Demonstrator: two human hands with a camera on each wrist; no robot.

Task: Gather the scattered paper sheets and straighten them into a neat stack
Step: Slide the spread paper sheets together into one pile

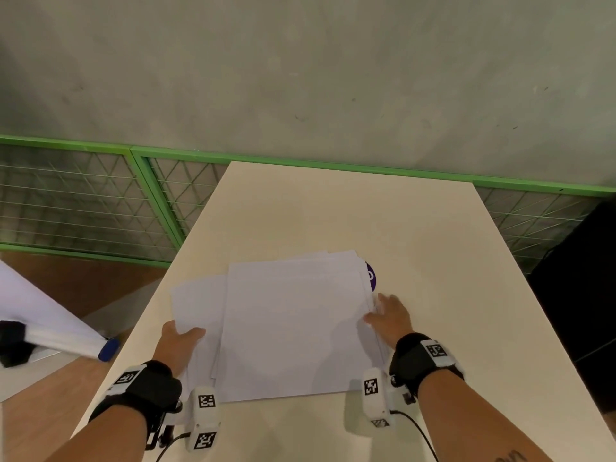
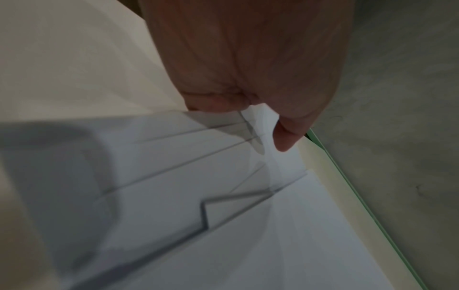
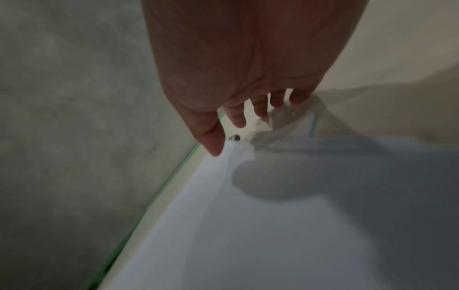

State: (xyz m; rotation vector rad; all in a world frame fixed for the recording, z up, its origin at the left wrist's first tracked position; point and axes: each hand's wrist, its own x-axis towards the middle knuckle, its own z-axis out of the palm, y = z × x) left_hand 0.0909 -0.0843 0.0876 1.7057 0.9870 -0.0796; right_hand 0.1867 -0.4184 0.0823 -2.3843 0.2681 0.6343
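A loose pile of white paper sheets [image 1: 293,328] lies in the middle of the cream table [image 1: 333,211], with their left edges fanned out in steps [image 2: 188,176]. My left hand [image 1: 181,340] grips the left-hand sheets at their edge, thumb [image 2: 285,137] on top and fingers curled underneath. My right hand [image 1: 388,313] is at the pile's right edge with straight, spread fingers [image 3: 238,119] touching the sheet edges [image 3: 273,225]. The lower sheets are hidden under the top one.
A purple round object [image 1: 370,276] peeks out from under the pile's far right corner. A green mesh fence [image 1: 100,201] runs behind the table. A rolled white sheet with a blue cap [image 1: 108,349] lies off the table at left. A black object [image 1: 576,295] stands at right.
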